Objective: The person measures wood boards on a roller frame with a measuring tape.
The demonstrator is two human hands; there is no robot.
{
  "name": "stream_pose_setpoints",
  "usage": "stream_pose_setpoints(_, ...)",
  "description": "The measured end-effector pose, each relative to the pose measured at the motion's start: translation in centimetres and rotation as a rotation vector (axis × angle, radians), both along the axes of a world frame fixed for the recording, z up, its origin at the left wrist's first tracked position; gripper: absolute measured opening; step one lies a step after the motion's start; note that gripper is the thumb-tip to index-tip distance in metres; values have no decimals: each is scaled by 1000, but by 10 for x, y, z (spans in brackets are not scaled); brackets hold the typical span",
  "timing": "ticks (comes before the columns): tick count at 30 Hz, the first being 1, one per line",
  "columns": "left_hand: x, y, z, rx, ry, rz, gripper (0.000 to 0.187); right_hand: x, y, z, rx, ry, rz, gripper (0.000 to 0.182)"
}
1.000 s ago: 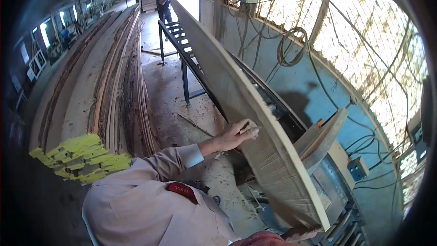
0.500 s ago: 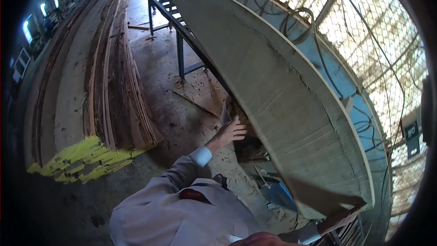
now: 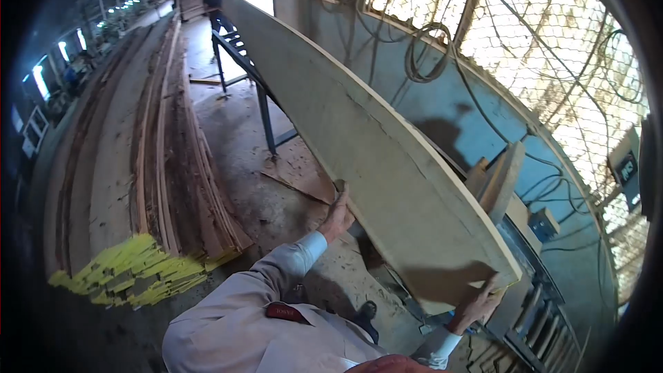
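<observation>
A long, wide wooden board point(image 3: 373, 159) with a crack along its face stretches from in front of me to the far end of the room. My left hand point(image 3: 338, 217) is closed on its left long edge, thumb on the upper face. At the near right corner, my right hand point(image 3: 479, 301) grips the board's end, with its fingers partly in shadow. The underside of the board, and any fingers beneath it, are hidden.
Stacked planks with yellow-painted ends point(image 3: 138, 269) lie on the left. A dark metal roller stand point(image 3: 265, 121) is under the board's far part. Another person point(image 3: 213, 5) stands at the far end. Machinery with rollers point(image 3: 535, 318) and a blue wall point(image 3: 442, 124) are on the right.
My left hand has gone from spread beside the board to gripping its edge. The near end has shifted left in view, uncovering machinery on the right. The view has tilted up.
</observation>
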State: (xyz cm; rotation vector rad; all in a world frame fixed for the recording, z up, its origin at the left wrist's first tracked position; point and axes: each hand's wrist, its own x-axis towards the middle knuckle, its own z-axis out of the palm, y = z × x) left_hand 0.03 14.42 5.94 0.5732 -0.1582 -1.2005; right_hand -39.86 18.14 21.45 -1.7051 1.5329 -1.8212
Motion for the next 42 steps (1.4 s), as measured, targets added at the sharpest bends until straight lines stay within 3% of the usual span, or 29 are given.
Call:
stream_pose_setpoints(2,10,-5,-12,18,-23,-17,75,9,-7,2,147,-124,50,26)
stream_pose_setpoints(4,6,-13,9,59,-57,-58,78,22,-25,15,36,-157,327,26)
stream_pose_setpoints(5,-20,-3,37,342,-303,9,79,22,-31,19,77,-91,396,28)
stream_pose_setpoints(7,-60,0,30,656,-510,64,81,25,-47,27,86,-9,492,31)
stream_pose_setpoints(9,-81,-8,-9,154,-76,15,71,33,-63,14,79,-19,561,31)
stream_pose_setpoints(13,-145,-17,-24,148,-142,225,72,49,-92,-5,92,-70,609,31)
stream_pose_setpoints(15,-142,-21,-57,138,-408,225,74,38,-103,-6,197,-69,684,32)
stream_pose_setpoints(19,-158,-39,-30,283,-92,252,70,25,-121,-19,298,-59,734,32)
stream_pose_setpoints(21,-156,-35,-30,207,-294,201,76,17,-122,-17,292,68,749,30)
stream_pose_setpoints(24,-159,-25,-14,349,-512,209,76,15,-118,-1,195,45,865,32)
stream_pose_setpoints(25,-160,-20,-8,373,-535,178,76,12,-114,4,221,83,950,53)
stream_pose_setpoints(29,-156,-3,16,403,-571,16,77,25,-103,14,20,27,1002,63)
stream_pose_setpoints(36,-154,11,38,370,-574,-113,77,34,-84,28,-147,42,954,63)
stream_pose_setpoints(42,-174,-2,41,236,-441,76,77,33,-93,54,-155,48,924,44)
